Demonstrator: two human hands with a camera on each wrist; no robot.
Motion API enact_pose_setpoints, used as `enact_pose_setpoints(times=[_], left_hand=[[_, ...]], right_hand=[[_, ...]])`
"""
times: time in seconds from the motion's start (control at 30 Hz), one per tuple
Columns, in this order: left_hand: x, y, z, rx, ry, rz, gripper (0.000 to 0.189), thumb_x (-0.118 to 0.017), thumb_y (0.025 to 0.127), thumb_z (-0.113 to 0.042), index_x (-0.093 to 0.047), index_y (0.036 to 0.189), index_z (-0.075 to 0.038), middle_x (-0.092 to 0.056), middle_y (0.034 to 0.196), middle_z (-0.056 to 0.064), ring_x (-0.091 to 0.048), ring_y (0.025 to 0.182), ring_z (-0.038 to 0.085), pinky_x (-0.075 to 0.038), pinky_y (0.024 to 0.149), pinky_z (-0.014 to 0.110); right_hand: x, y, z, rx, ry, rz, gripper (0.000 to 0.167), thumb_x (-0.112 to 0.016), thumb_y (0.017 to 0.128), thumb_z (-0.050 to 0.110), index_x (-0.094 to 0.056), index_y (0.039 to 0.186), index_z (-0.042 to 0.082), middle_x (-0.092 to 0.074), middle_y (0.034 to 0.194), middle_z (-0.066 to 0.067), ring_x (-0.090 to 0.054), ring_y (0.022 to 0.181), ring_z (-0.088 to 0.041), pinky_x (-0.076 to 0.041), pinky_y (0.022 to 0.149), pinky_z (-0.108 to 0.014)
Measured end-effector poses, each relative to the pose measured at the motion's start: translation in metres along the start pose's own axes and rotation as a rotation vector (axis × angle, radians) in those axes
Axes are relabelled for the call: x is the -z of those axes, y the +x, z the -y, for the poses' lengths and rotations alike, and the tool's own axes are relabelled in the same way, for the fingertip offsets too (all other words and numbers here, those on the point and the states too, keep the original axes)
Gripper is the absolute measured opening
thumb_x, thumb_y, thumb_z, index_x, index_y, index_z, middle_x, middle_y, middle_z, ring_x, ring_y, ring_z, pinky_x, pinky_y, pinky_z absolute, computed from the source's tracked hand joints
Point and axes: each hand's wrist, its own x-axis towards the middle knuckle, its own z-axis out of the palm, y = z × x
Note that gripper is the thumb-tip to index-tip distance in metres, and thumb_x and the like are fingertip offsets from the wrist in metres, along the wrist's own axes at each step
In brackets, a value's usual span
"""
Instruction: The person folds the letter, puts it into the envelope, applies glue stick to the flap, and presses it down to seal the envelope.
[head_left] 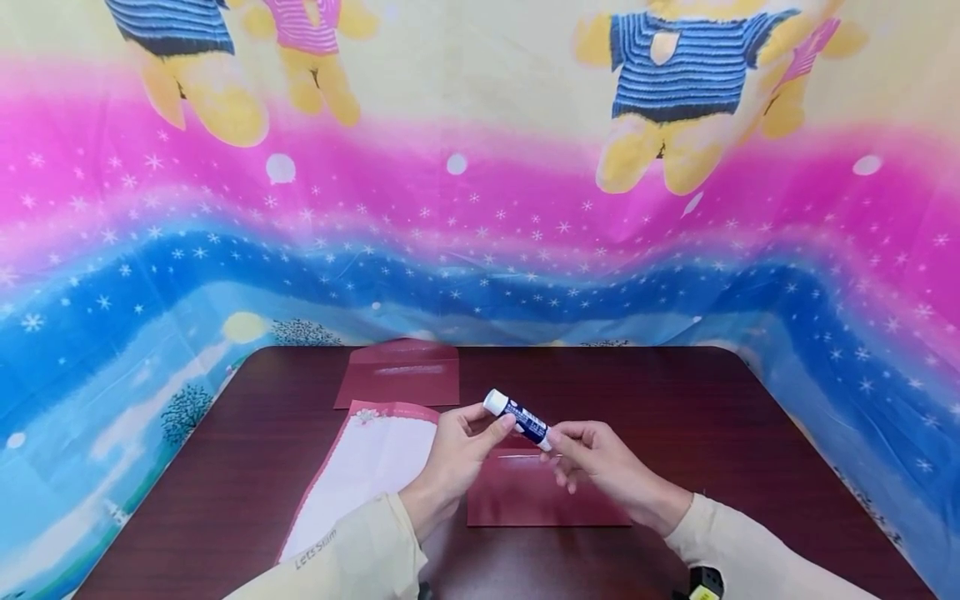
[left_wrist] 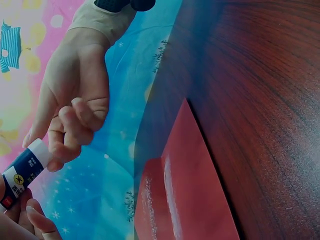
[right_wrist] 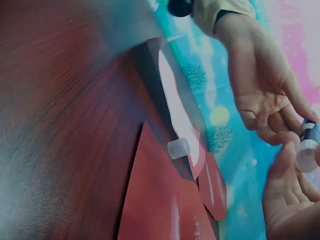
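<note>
Above the table, both hands hold a glue stick [head_left: 527,423] with a dark blue body and white ends. My left hand [head_left: 468,446] grips its body between thumb and fingers. The right hand [head_left: 600,458] pinches the lower white end with thumb and fingertips, also seen from the right wrist. Beneath the hands lies a red envelope [head_left: 551,496], its flap raised and a whitish streak [left_wrist: 171,197] along the fold. In the right wrist view, a translucent white cap [right_wrist: 179,148] lies near the envelope and paper; the head view does not show it.
Left of the hands lies a white sheet of paper [head_left: 367,467] with a red border and a flower in its corner. Behind it, a second red envelope [head_left: 405,385] bears a whitish streak. A patterned cloth [head_left: 525,217] hangs around the dark wood table [head_left: 720,417].
</note>
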Motion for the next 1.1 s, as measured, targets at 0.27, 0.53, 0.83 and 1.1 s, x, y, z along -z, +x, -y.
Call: enact_pose_setpoints(times=[0.27, 0.53, 0.83, 1.1], left_hand=[[-0.001, -0.002, 0.002, 0.013, -0.003, -0.01, 0.039, -0.075, 0.092, -0.024, -0.071, 0.124, -0.001, -0.077, 0.11, 0.016, -0.074, 0.1, 0.017, -0.056, 0.096, 0.031], [0.006, 0.005, -0.003, 0.057, 0.057, 0.077, 0.039, -0.075, 0.093, -0.026, -0.07, 0.125, -0.003, -0.076, 0.112, 0.013, -0.073, 0.103, 0.021, -0.057, 0.097, 0.033], [0.037, 0.018, -0.012, 0.123, 0.31, 0.157, 0.033, -0.074, 0.091, -0.024, -0.073, 0.12, -0.008, -0.072, 0.118, 0.01, -0.065, 0.102, 0.017, -0.055, 0.086, 0.035], [0.059, 0.03, 0.005, 0.084, 0.73, 0.274, 0.037, -0.078, 0.087, -0.02, -0.069, 0.117, 0.001, -0.072, 0.105, 0.01, -0.065, 0.091, 0.017, -0.057, 0.082, 0.037]], right_hand=[[-0.003, 0.002, -0.002, 0.126, -0.113, -0.047, 0.036, -0.069, 0.096, 0.014, -0.059, 0.123, -0.009, -0.07, 0.094, -0.008, -0.061, 0.063, -0.012, -0.055, 0.058, -0.027], [-0.002, 0.008, -0.007, 0.25, -0.233, -0.028, 0.033, -0.064, 0.099, 0.014, -0.063, 0.124, -0.007, -0.063, 0.076, 0.0, -0.058, 0.054, -0.016, -0.053, 0.052, -0.03], [0.009, 0.007, -0.011, 0.156, -0.242, -0.079, 0.036, -0.066, 0.099, 0.018, -0.064, 0.126, -0.006, -0.067, 0.078, -0.008, -0.062, 0.056, -0.019, -0.055, 0.052, -0.032], [0.013, 0.007, -0.018, 0.104, -0.242, -0.079, 0.04, -0.065, 0.099, 0.019, -0.062, 0.127, -0.008, -0.071, 0.092, -0.02, -0.062, 0.057, -0.012, -0.055, 0.053, -0.03]])
